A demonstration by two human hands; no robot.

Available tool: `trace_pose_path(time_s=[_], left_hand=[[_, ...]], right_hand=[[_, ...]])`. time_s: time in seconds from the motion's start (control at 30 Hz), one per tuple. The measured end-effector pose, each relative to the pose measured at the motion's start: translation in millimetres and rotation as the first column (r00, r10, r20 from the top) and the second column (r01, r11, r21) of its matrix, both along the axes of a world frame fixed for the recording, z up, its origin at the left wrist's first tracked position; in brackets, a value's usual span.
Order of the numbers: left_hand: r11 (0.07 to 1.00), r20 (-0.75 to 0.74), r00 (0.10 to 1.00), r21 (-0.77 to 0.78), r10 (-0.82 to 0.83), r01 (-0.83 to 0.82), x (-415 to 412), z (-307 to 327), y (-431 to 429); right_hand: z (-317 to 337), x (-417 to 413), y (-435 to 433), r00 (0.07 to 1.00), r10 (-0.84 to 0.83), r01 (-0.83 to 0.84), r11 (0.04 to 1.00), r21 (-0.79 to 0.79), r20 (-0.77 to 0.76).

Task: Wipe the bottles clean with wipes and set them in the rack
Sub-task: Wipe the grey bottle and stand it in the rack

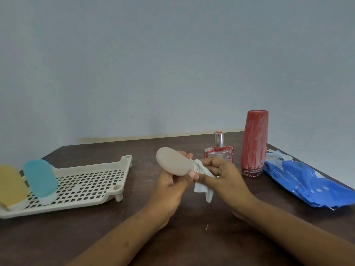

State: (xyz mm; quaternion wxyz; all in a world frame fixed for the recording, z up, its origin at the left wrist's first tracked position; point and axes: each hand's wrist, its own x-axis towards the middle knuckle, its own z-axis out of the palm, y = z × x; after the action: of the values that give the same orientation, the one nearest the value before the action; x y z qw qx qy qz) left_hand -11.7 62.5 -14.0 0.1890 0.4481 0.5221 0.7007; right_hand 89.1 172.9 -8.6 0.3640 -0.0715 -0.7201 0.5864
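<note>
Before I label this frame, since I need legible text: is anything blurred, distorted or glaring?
Head view: light soft and even, no harsh glare; the wide lens leans the yellow bottle and blue bottle at the left edge; print on the wipes pack is too soft to read; the left hand, right hand, beige bottle and wipe are reasonably sharp.

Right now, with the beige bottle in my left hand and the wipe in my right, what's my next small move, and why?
Probably twist the wipe round the cap end of the beige bottle: the right hand pinches it there while the left hand grips the body. The rack has room beside the blue bottle.
</note>
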Motion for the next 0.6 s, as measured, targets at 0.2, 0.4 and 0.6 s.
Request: trace_pose_path(time_s=[0.2,0.4,0.6], left_hand=[[0.998,-0.033,0.999,0.042,0.041,-0.039,0.9,-3.0,0.2],[1.000,-0.097,0.995,0.022,0.014,-0.012,-1.7,-3.8,-1.9],[0.998,-0.135,0.990,0.051,0.051,-0.045,-2.9,-5.9,0.2]], right_hand=[[-2.6,0.2,-2.1,0.999,0.011,-0.012,0.999,-0.043,-0.033],[-3.3,-0.2,-5.4,0.968,0.249,-0.245,0.964,-0.100,0.030],[-5.8,-1.6,-0.3,0.994,0.113,-0.112,0.991,-0.067,0.012]])
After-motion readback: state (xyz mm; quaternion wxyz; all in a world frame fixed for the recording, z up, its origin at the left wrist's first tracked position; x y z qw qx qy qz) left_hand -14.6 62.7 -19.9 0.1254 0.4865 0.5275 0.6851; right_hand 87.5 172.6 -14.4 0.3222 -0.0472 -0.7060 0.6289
